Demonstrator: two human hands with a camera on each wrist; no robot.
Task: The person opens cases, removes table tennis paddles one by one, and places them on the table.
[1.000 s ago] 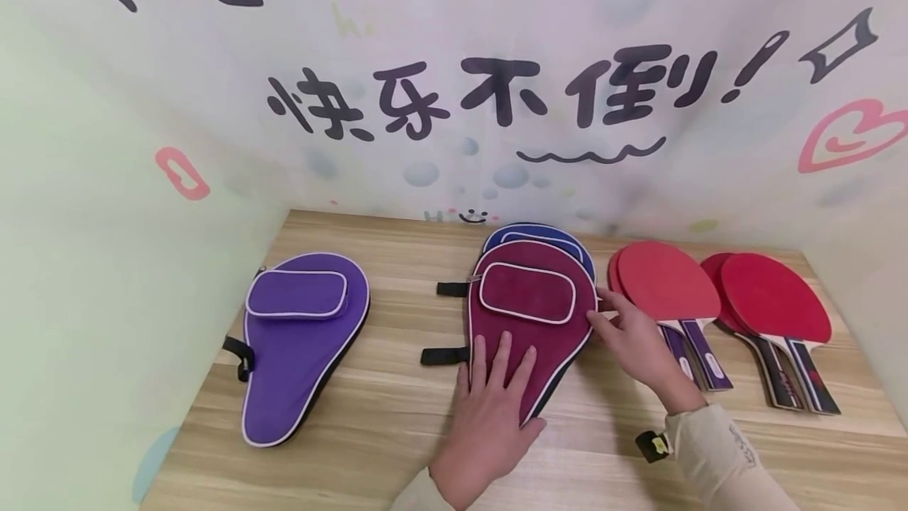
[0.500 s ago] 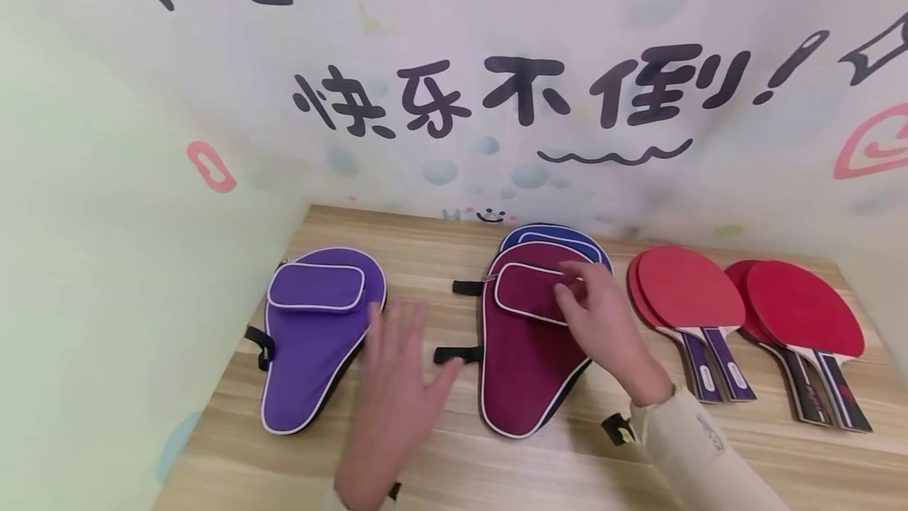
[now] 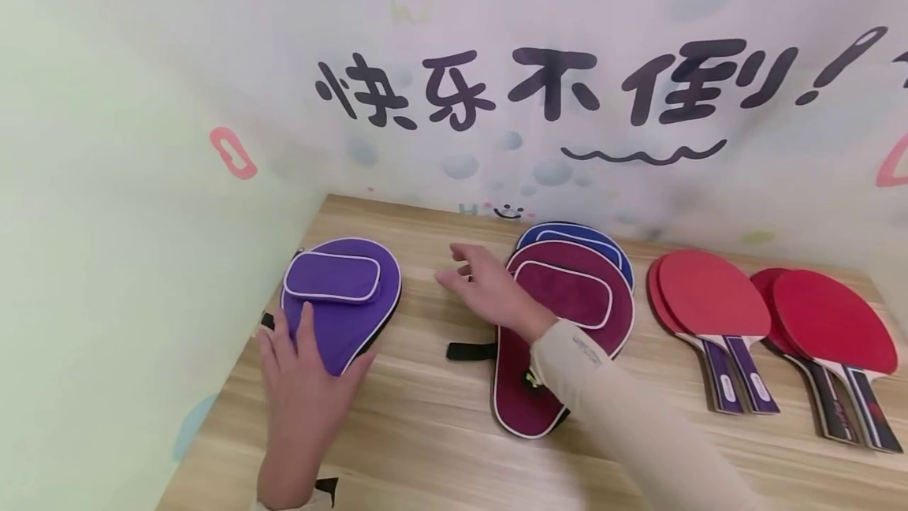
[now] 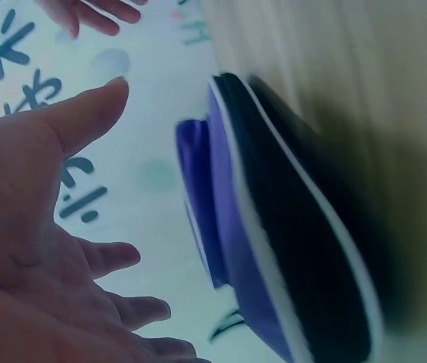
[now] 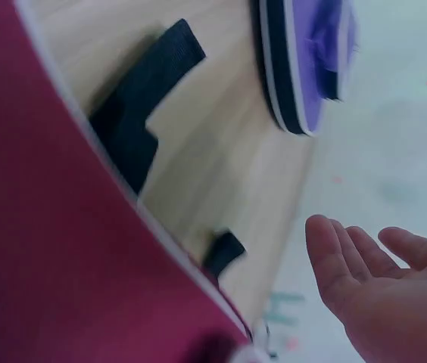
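Note:
A purple table tennis bat case (image 3: 333,276) with white piping and a small pocket lies at the left of the table. My left hand (image 3: 307,389) is over its narrow lower half, fingers spread; in the left wrist view a gap shows between that palm (image 4: 24,204) and the case's side (image 4: 236,204). A maroon bat case (image 3: 567,298) lies mid-table, overlapping a blue one (image 3: 578,232). Reaching across the maroon case, my right hand (image 3: 489,282) hovers past its left edge with loosely bent fingers and nothing in them. The right sleeve hides part of the maroon case.
To the right lie two overlapping red bats with purple handles (image 3: 712,294), then two more with dark handles (image 3: 833,322). Black straps (image 3: 470,351) stick out from the maroon case. A printed cloth wall (image 3: 440,156) stands behind the wooden table (image 3: 418,432).
Both hands have moved left: the left from the maroon case to the purple one, the right from the maroon case's right edge across to beyond its left edge. The view has shifted left.

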